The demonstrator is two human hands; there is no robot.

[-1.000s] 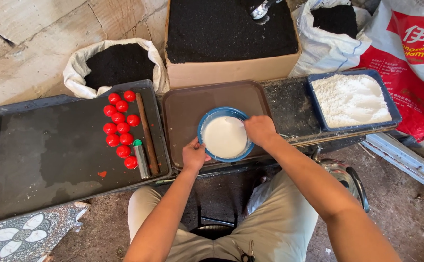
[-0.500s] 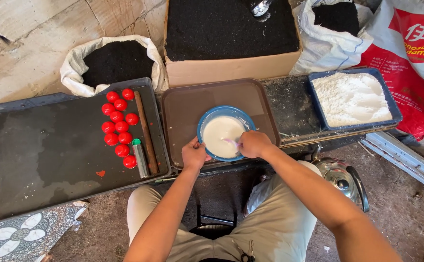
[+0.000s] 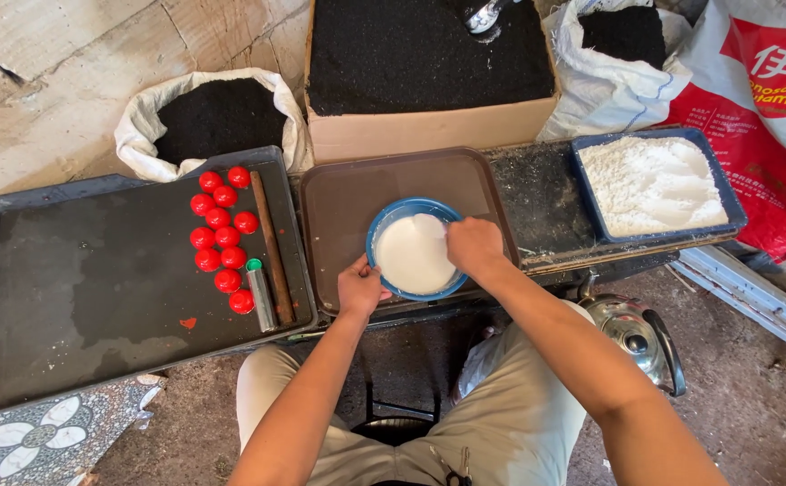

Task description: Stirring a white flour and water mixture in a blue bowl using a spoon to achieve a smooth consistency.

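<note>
A blue bowl [image 3: 384, 225] filled with white powder [image 3: 411, 256] stands on a brown tray [image 3: 348, 193] in front of me. My left hand [image 3: 361, 286] grips the bowl's near left rim. My right hand [image 3: 472, 245] rests over the bowl's right side, fingers curled down into the white powder; whether it holds anything there is hidden.
A large dark tray [image 3: 69, 279] on the left holds several red balls [image 3: 220, 238], a wooden stick [image 3: 271, 247] and a small metal tube [image 3: 260, 295]. A blue tray of white powder [image 3: 650, 184] sits right. A box [image 3: 429, 63] and sacks of black powder stand behind. A metal kettle [image 3: 636, 337] is lower right.
My right hand has moved from the bowl's far right rim down into the white powder. My left hand has stayed on the rim.
</note>
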